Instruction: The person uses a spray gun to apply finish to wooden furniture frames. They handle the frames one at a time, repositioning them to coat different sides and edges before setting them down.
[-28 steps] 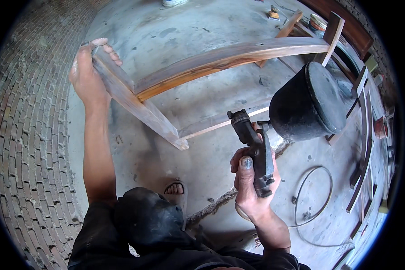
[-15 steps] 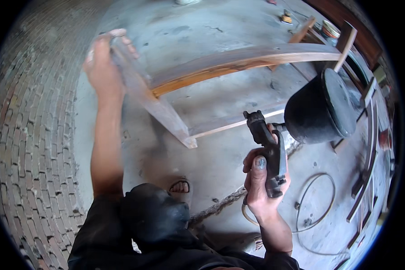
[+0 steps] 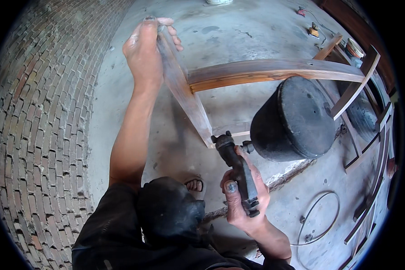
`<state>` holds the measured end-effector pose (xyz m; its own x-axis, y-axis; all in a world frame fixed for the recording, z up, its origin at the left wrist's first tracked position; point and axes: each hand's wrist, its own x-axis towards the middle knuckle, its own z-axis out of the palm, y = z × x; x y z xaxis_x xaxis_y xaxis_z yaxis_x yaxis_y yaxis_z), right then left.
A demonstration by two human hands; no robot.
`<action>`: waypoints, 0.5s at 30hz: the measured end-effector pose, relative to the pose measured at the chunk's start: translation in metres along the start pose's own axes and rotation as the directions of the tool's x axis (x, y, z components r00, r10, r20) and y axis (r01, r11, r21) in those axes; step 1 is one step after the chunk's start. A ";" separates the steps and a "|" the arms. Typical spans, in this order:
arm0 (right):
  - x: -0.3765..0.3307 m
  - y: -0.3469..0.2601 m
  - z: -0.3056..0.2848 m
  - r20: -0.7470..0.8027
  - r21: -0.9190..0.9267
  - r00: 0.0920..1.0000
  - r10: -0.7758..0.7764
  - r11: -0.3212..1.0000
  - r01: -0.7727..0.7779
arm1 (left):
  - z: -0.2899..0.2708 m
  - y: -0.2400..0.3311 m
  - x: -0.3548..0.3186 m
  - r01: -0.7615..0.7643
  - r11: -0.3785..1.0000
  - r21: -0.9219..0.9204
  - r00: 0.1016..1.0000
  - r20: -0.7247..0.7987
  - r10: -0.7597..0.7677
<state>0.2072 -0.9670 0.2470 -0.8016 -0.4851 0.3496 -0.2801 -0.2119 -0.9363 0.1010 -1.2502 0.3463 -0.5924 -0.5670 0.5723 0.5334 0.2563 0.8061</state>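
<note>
A spray gun [image 3: 239, 168] with a large black paint cup [image 3: 274, 121] is gripped in my right hand [image 3: 245, 204], my thumb along its side. Its front end overlaps the lower end of a wooden post in view; I cannot tell how far apart they are. My left hand [image 3: 144, 54] is closed round the top of that wooden post [image 3: 177, 74], which stands tilted. From the post a curved wooden rail [image 3: 274, 71] runs right as part of a wooden frame. The cup hides some of the frame.
A brick surface [image 3: 40, 117] lies at left, beside the concrete floor [image 3: 211, 42]. A thin hose [image 3: 335, 209] loops at lower right. More wooden frames [image 3: 373, 180] stand at right. Farther off are a small yellow tool [image 3: 313, 30] and a bucket [image 3: 354, 47]. A black rounded thing [image 3: 168, 209] shows below.
The spray gun has moved left, its front end now much nearer the post's lower end in view. My left hand still holds the post; hand and frame appear farther right in the picture.
</note>
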 end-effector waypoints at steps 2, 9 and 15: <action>0.002 -0.002 0.004 0.014 -0.003 1.000 -0.007 1.000 0.007 | -0.001 0.000 0.000 -0.001 1.000 0.028 1.000 0.013 0.001; 0.005 0.000 0.008 -0.011 -0.039 1.000 0.006 0.999 -0.006 | -0.002 0.000 0.000 0.016 1.000 0.027 1.000 -0.003 -0.015; -0.012 -0.001 -0.027 -0.099 -0.011 0.993 0.068 0.998 -0.069 | 0.000 0.000 0.001 0.057 0.998 0.031 0.993 -0.109 -0.053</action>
<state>0.2027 -0.9385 0.2432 -0.8669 -0.4122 0.2802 -0.2296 -0.1686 -0.9586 0.1001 -1.2505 0.3470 -0.5502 -0.6620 0.5089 0.4801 0.2478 0.8415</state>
